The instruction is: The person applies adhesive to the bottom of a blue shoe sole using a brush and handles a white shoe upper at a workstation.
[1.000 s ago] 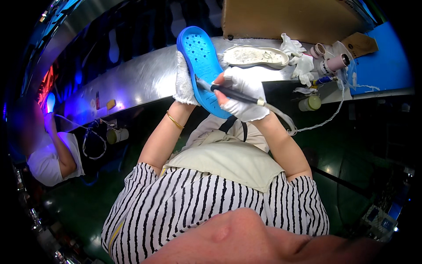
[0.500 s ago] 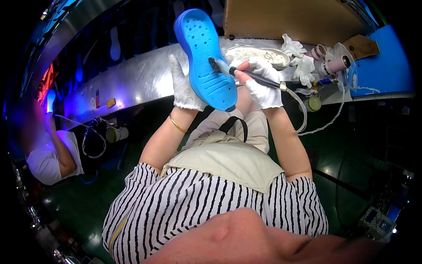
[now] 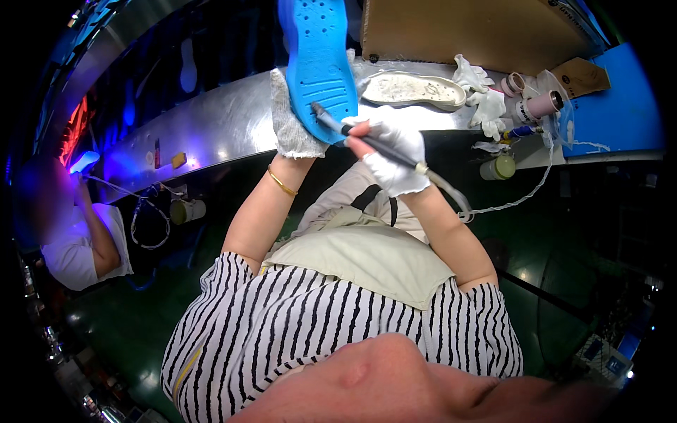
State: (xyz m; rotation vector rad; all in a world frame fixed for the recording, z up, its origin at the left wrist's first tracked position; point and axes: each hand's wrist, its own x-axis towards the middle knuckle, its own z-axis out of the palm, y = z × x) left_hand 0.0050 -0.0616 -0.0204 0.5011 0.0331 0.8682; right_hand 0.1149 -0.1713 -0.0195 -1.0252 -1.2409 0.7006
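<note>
My left hand (image 3: pixel 293 127), in a grey-white knit glove, holds a blue shoe sole (image 3: pixel 319 67) by its left edge. The sole is tilted up, with small holes toward its far end and ridges across the near part. Its far tip runs out of the picture at the top. In a white glove with bare fingertips, my right hand (image 3: pixel 398 151) grips a black-handled brush (image 3: pixel 328 118) fed by a pale tube. The bristles rest on the near end of the sole, below the ridges. Part of the handle is hidden by my fingers.
On the metal bench (image 3: pixel 233 116) lie an off-white sole-shaped tray (image 3: pixel 412 92), white gloves (image 3: pixel 486 109), pink bottles (image 3: pixel 543 104) and a small yellow block (image 3: pixel 178 160). A large cardboard sheet (image 3: pixel 465 32) stands behind. At left, a co-worker (image 3: pixel 88 247) holds a lit blue sole.
The blue sole has shifted up and away. My right hand has moved left and a little lower, bringing the bristles from the sole's middle to its near end.
</note>
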